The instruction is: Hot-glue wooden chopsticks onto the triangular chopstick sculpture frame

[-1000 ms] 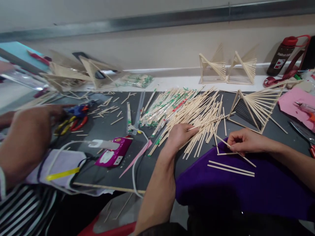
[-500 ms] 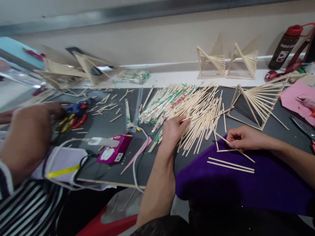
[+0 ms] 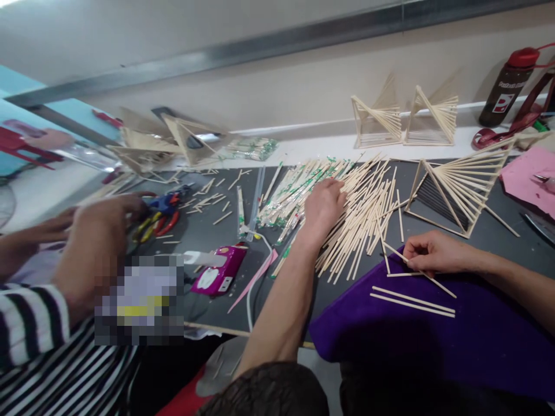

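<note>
My left hand (image 3: 325, 208) reaches over the pile of thin wooden sticks (image 3: 358, 231). Its fingers are bent together, and the fingertips are hidden, so what they hold does not show. On the right, my right hand (image 3: 427, 254) pinches a slanting wooden stick (image 3: 442, 286) between thumb and fingers. That stick crosses two others meeting at a corner (image 3: 388, 274) on a purple cloth (image 3: 347, 329); whether all are joined I cannot tell. Two loose parallel sticks (image 3: 411, 303) lie on the cloth below this hand.
A fan-like stick frame (image 3: 459, 185) stands behind my right hand, with two smaller frames (image 3: 377, 124) against the wall. Left of the pile are wrapped sticks (image 3: 286, 196), a magenta box (image 3: 221, 268) and pliers (image 3: 160, 216). A co-worker's arm (image 3: 93, 248) is at left; a bottle (image 3: 507, 86) stands back right.
My left hand has moved farther over the stick pile, and the stick seen at its fingers is out of sight. My right hand keeps its pinch. The camera view has shifted slightly.
</note>
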The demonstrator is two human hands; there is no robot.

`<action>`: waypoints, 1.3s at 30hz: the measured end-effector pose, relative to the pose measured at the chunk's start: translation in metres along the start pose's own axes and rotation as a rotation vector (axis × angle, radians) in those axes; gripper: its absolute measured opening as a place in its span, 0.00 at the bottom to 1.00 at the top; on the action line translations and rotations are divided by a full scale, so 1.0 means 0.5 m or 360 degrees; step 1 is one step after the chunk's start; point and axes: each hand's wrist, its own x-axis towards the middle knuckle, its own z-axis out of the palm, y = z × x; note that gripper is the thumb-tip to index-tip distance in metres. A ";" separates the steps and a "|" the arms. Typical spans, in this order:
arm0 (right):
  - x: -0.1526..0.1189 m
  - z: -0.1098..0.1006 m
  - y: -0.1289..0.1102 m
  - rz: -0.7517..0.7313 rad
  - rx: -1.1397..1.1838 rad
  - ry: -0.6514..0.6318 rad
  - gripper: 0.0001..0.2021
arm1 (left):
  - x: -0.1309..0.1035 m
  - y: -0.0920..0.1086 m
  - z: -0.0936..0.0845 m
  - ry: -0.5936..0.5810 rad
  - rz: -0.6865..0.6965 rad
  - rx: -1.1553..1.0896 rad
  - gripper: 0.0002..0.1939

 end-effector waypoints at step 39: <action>0.004 -0.005 -0.005 -0.0049 -0.0072 -0.0032 0.03 | 0.200 0.022 0.010 0.0091 -0.0558 -0.0469 0.07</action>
